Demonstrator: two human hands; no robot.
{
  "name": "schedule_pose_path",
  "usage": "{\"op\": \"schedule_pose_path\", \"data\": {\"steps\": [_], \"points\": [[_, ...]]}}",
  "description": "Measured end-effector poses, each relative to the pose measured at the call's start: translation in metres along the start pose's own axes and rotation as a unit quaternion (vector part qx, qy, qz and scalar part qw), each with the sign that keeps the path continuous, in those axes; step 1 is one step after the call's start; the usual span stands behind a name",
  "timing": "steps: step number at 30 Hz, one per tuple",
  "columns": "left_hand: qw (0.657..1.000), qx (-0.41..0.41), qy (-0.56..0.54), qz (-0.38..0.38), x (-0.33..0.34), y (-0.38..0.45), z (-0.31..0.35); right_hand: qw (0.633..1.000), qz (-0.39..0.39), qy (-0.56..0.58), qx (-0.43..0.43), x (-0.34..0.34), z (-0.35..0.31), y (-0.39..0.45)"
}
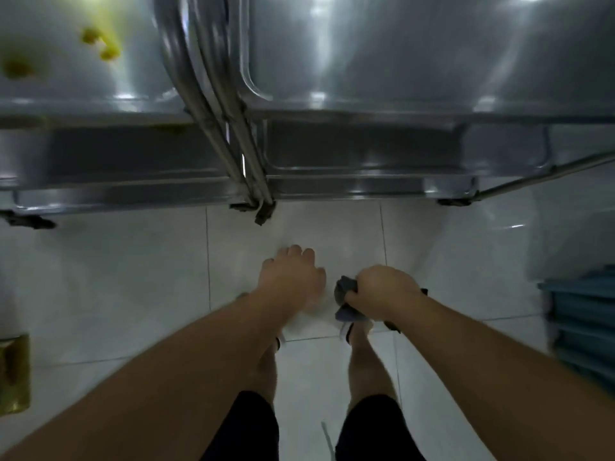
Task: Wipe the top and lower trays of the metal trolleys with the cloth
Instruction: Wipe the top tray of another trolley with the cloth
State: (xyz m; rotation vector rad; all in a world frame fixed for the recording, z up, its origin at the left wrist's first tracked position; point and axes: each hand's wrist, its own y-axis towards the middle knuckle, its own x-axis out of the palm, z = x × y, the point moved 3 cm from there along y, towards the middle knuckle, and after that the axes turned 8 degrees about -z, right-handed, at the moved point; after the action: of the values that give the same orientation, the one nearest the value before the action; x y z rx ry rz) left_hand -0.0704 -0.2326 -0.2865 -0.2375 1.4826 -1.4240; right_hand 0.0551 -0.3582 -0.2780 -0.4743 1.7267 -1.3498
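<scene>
Two metal trolleys stand side by side ahead of me, their handle tubes [226, 128] meeting in the middle. The right trolley's top tray [416, 54] is bare and shiny, and its lower tray [366, 161] shows beneath. Yellow reflections lie on the left trolley's top tray [66, 88]. Both my hands hang over the floor, short of the trolleys. My right hand [382, 291] grips a bunched dark grey cloth [346, 294]. My left hand [293, 277] holds nothing, its fingers loosely curled.
White floor tiles [133, 277] spread below me, with my legs and feet under my hands. Blue stacked crates [582, 327] stand at the right edge. A yellowish object [15, 371] sits at the left edge. Trolley castors [263, 212] rest on the floor.
</scene>
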Motion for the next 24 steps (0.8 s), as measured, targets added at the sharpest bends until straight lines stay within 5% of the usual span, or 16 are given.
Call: {"op": "schedule_pose_path", "data": {"steps": [5, 11, 16, 24], "points": [[0.998, -0.036, -0.005, 0.041, -0.054, -0.108, -0.008, 0.999, 0.039, -0.004, -0.020, -0.044, -0.046, -0.096], [0.984, -0.092, -0.054, 0.146, -0.096, -0.228, -0.025, 0.982, 0.093, -0.136, -0.095, -0.096, -0.084, -0.202], [0.957, -0.115, -0.098, 0.246, -0.110, -0.311, -0.043, 0.963, 0.214, -0.095, -0.135, -0.140, -0.121, -0.283], [0.914, -0.147, -0.166, 0.340, -0.122, -0.382, -0.120, 0.931, 0.267, -0.153, -0.198, -0.165, -0.221, -0.331]]}}
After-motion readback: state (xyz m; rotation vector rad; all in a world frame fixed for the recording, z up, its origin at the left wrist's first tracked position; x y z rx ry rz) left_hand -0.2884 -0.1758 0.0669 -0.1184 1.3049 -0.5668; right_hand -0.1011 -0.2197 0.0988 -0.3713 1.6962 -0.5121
